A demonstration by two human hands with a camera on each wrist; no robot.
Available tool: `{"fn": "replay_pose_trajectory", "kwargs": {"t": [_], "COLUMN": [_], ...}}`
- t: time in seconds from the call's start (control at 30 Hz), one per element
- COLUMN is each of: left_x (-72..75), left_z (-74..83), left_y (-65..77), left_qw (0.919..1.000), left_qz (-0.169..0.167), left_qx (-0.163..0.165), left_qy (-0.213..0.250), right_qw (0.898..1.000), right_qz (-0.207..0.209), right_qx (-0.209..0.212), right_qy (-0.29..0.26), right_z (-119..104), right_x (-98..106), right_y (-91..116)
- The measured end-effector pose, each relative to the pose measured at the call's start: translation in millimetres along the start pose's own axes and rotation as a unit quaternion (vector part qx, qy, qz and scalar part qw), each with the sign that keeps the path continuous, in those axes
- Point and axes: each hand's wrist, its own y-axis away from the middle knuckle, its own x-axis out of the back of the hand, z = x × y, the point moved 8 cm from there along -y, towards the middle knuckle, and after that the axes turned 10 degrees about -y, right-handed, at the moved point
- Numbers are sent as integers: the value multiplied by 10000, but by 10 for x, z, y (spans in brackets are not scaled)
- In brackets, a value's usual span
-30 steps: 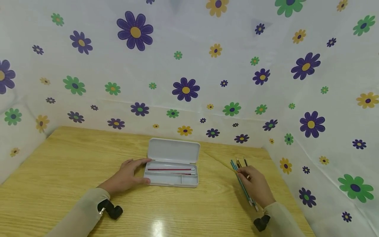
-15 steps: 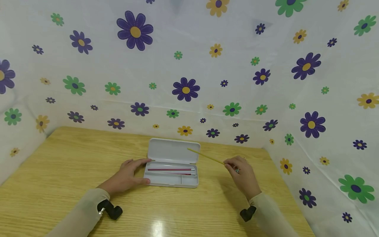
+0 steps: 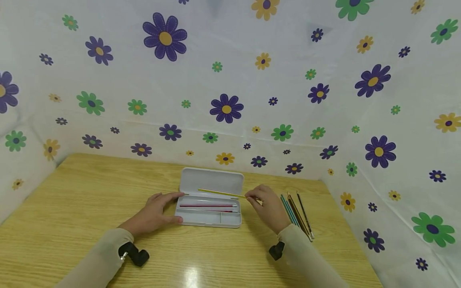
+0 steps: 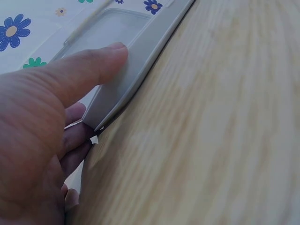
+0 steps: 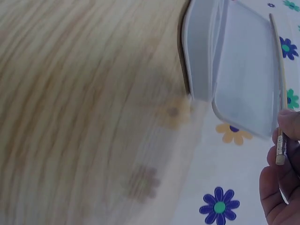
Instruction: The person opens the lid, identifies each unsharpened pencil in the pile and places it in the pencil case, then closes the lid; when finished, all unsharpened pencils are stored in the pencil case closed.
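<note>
A white pencil case stands with its lid raised. Two dark red pencils lie inside it. My left hand grips the case's left end, thumb at the front corner and forefinger at the back one. In the left wrist view the thumb presses on the rim while other fingers bend around the end. My right hand pinches a yellow pencil near its eraser end, just right of the case. The pencil overlaps the lid's lower part, and its pale eraser shows in the right wrist view.
Several pencils, teal, brownish gold and black, lie on the wooden table beyond my right hand. A flowered white cloth hangs behind and on both sides. A small compartment fills the case's front right.
My right hand has carried the yellow pencil leftward from the loose pencils to the case. The pencil has turned nearly level with the case's length. My left hand has stayed on the case.
</note>
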Motion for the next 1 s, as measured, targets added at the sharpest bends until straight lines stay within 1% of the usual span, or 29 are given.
{"fn": "replay_pose_trajectory", "kwargs": {"t": [0.17, 0.27, 0.4, 0.6, 0.77, 0.9, 1.0], "left_x": [23, 22, 19, -14, -43, -38, -17], "left_z": [21, -8, -33, -47, -78, -76, -72], "left_y": [-24, -15, 8, 33, 30, 19, 14], "left_qw": [9998, 10000, 9997, 9996, 9995, 9996, 9997], "left_qz": [79, 48, 14, -18, -17, 5, 31], "left_qx": [-145, 2, 213, 281, 291, 247, 215], "left_qy": [-90, -17, 93, 98, 113, 117, 124], "right_qw": [9997, 9993, 9980, 9947, 9931, 9913, 9897], "right_qz": [-198, -340, -559, -968, -1142, -1249, -1346], "right_qx": [38, -98, -291, -341, -235, -328, -415], "right_qy": [132, 109, -57, -30, 134, 266, 239], "right_z": [-15, 9, 42, 84, 37, 34, 44], "right_x": [-208, -318, -441, -626, -692, -722, -747], "right_y": [-97, -146, -189, -214, -248, -280, -293]}}
